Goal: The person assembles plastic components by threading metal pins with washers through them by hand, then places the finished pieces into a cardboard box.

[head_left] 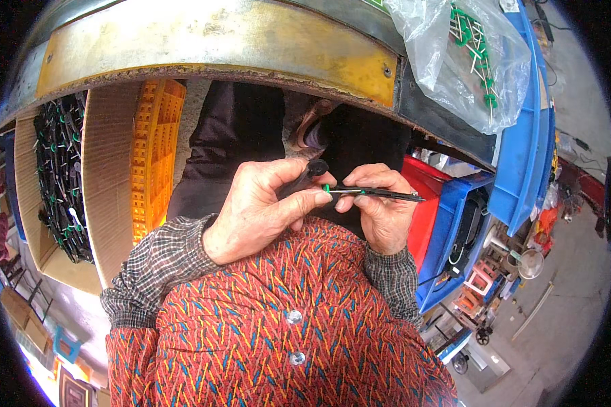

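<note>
Slender black plastic part (394,195) is up in front of your torso, held between both hands, below the near edge of the counter (217,37). Long axis runs roughly left-right across you, right end slightly lower; narrow tip points right, past your right fingers, and the round black knob (317,167) is at the left end, raised. Green-headed metal pin (339,191) lies along it, green head left, shank toward the right. Left hand (261,203): grip narrow, thumb and finger pinching the part at the knob end, thumb tip by the green head. Right hand (383,207): grip closed around the mid-length, thumb and fingers on it. Containers: cardboard box (108,176) on your left, packed with black parts (64,176) showing green and silver bits; orange-yellow perforated crate (157,156) just beside it; clear plastic bag (434,68) at the counter's right corner, green-headed pins (478,51) inside; red bin (424,227) and blue crate (447,237) to your right, dark items in the blue one. Your fingers cover the part's middle, so can't tell how the pin seats. Counter edge cuts off the crate top; red bin's contents can't be made out.
</note>
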The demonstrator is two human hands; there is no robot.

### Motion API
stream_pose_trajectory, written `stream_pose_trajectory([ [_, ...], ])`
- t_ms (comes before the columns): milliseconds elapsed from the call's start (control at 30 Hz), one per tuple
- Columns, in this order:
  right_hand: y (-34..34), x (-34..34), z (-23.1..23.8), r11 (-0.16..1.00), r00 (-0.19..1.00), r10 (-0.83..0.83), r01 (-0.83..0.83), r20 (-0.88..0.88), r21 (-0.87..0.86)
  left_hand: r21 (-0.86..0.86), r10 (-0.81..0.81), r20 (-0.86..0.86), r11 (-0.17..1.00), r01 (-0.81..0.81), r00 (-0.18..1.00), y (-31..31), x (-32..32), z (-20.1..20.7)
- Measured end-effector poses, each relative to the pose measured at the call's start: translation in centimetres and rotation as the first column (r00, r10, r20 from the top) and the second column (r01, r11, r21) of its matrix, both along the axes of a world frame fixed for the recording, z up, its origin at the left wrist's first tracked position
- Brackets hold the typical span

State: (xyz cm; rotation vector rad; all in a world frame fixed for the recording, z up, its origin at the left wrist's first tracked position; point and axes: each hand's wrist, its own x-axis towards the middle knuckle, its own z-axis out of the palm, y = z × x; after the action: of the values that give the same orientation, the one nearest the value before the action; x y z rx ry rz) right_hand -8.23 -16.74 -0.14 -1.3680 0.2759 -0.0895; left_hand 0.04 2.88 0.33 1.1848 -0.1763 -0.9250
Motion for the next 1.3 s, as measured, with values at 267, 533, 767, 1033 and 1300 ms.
stream_pose_trajectory([
  [267,0.2,0.0,0.3,0.998,1.000,0.003,-0.003,0.001,-0.057,0.022,-0.003,0.024,1.000,0.003,1.000,0.1,0.1,0.1],
  [533,0.2,0.0,0.7,0.976,1.000,0.006,-0.004,0.009,-0.218,0.080,-0.039,0.140,0.996,0.028,0.989,0.2,0.3,-0.1],
  [767,0.2,0.3,1.3,0.919,0.999,0.054,-0.050,-0.002,-0.392,0.098,-0.048,0.349,0.995,0.014,0.936,0.4,0.5,0.0],
  [1033,0.0,0.5,1.9,0.973,0.986,0.116,-0.138,-0.122,-0.186,-0.007,0.051,0.764,0.998,-0.070,0.643,0.1,0.7,-1.5],
  [1300,-0.5,0.7,2.1,0.985,0.929,0.172,-0.154,-0.329,0.079,0.006,-0.009,0.880,1.000,0.007,0.475,0.6,0.7,-1.8],
])
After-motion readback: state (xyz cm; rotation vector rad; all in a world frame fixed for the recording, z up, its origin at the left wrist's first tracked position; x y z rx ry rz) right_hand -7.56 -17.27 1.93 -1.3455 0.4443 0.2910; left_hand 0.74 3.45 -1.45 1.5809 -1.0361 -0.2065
